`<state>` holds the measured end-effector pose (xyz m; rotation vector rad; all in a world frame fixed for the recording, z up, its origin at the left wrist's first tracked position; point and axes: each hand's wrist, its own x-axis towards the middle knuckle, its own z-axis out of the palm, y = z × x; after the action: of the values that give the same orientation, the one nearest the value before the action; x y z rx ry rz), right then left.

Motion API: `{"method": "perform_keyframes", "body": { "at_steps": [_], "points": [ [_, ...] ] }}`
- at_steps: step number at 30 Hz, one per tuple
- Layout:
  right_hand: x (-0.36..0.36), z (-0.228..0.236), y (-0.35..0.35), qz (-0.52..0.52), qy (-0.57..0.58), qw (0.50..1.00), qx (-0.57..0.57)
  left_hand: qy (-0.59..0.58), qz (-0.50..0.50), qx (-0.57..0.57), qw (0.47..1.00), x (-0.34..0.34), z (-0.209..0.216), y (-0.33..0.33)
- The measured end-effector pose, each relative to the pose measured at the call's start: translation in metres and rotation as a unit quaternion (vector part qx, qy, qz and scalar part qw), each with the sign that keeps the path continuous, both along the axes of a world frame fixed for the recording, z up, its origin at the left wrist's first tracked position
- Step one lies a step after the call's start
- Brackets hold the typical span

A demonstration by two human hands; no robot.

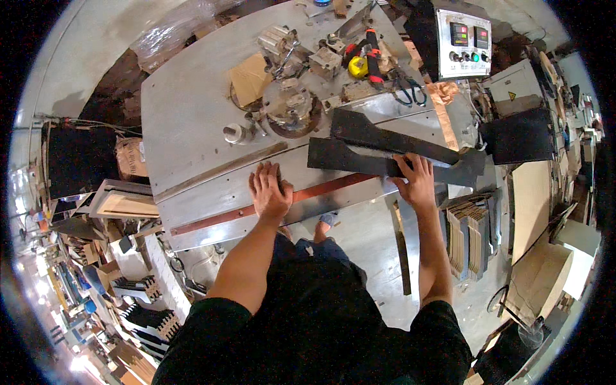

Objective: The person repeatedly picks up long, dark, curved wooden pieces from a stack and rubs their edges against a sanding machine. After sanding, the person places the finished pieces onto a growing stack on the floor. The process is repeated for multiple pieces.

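Observation:
Two long dark grey shaped boards lie on the metal worktable (192, 122), each wider at its left end. My right hand (417, 185) is on the nearer dark board (350, 158), fingertips over its top face and thumb at its near edge. The farther dark board (369, 133) lies just behind it, partly overlapping at the right end. My left hand (271, 192) rests on the tabletop, fingers apart and holding nothing. Beneath its palm runs a reddish-brown strip (327, 191) along the table's near edge, part of it hidden by the hand.
A round metal fixture (290, 109) stands mid-table, with a cardboard piece (249, 78) beside it. Behind the boards lie a yellow tape measure (357, 67), red-handled tool (373, 54) and scissors (410, 92). A control box (463, 61) stands at right; stacked boards (471, 237) stand below.

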<state>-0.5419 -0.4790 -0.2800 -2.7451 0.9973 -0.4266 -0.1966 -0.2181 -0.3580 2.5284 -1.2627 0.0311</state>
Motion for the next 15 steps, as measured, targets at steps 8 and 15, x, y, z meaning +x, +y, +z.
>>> {"method": "perform_keyframes", "body": {
  "at_steps": [8,15],
  "points": [
    [0.044,-0.003,0.066,0.021,-0.029,0.998,0.053,0.063,0.057,-0.119,0.989,0.004,-0.013,0.009],
    [0.097,-0.046,0.096,0.031,-0.047,0.996,0.068,0.204,0.134,-0.274,0.93,0.024,-0.018,0.017]
  ]
}}
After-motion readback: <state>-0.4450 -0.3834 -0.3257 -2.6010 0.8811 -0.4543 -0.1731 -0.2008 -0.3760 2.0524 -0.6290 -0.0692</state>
